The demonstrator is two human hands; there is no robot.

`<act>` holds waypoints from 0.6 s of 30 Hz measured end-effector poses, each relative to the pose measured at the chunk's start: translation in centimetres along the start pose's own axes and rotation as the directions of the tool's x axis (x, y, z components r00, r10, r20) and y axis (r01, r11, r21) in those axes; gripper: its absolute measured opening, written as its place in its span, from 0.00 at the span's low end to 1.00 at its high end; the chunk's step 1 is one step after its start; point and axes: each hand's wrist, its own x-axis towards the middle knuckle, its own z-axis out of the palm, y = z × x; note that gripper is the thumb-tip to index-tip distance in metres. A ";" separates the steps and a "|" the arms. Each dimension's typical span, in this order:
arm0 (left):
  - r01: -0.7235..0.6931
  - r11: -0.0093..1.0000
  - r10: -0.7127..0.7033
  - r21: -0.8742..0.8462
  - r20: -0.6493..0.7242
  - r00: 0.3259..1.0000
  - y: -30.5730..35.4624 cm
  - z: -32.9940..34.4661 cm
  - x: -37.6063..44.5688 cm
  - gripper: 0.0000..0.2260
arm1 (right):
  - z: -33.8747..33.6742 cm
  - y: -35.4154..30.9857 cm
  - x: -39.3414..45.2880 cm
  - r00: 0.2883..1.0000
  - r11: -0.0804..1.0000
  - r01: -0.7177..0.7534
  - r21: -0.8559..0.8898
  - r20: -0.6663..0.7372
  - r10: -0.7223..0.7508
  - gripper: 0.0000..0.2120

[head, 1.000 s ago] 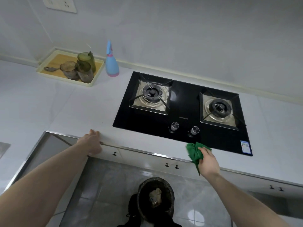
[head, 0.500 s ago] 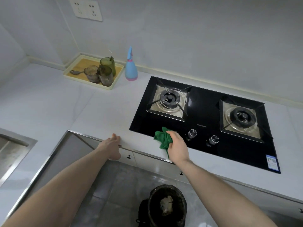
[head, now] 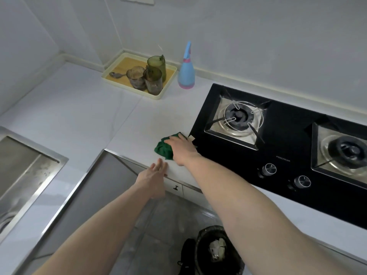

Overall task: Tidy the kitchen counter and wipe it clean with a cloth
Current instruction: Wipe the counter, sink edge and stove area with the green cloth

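Two hands are at the front edge of the tabletop (head: 83, 120): the right hand (head: 181, 148) lies flat on a bunched green cloth (head: 163, 148), its fingers (head: 174, 140) straight and close together, pressing the cloth down rather than pinching it, just beside the left edge of the black gas hob (head: 278, 155); the left hand (head: 154, 176) hovers at the tabletop's front edge with its fingers loosely spread, holding nothing. A small pale scrap (head: 191, 138) shows at the hob's near-left corner beside the right hand; what it is I cannot tell. The likeliest slip, as I judge it, is the cloth pushing crumbs or that scrap off the front edge onto the floor instead of into the left palm or the dark bin (head: 217, 253) below, which holds crumpled pale waste. A wide stroke toward the back edge could also knock the blue spray bottle (head: 186, 73), which stands upright and looks easy to topple. At the back-left corner a cream tray (head: 158, 95) holds a tall green glass (head: 156, 65), two smoky glasses (head: 145, 80) that look empty, and a spoon (head: 116, 74). At the left edge a steel sink (head: 21, 167) is sunk into the tabletop, with nothing visible in the part shown.
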 end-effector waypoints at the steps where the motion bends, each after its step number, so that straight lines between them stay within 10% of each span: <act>1: 0.002 1.000 -0.002 -0.006 0.009 1.000 -0.2 0.2 0.1 0.45 | 0.7 -0.1 0.3 0.999 0.998 0.012 -0.060 0.044 -0.009 0.40; 10: -0.016 0.999 0.014 0.030 0.073 0.997 -0.4 -1.4 0.2 0.41 | 3.3 2.8 -8.7 0.985 0.977 0.174 -0.127 0.013 -0.173 0.38; 18: -0.012 0.993 0.002 0.115 0.089 0.996 0.0 -2.4 0.4 0.39 | 5.3 8.3 -19.9 1.000 0.999 0.004 -0.039 -0.024 -0.005 0.38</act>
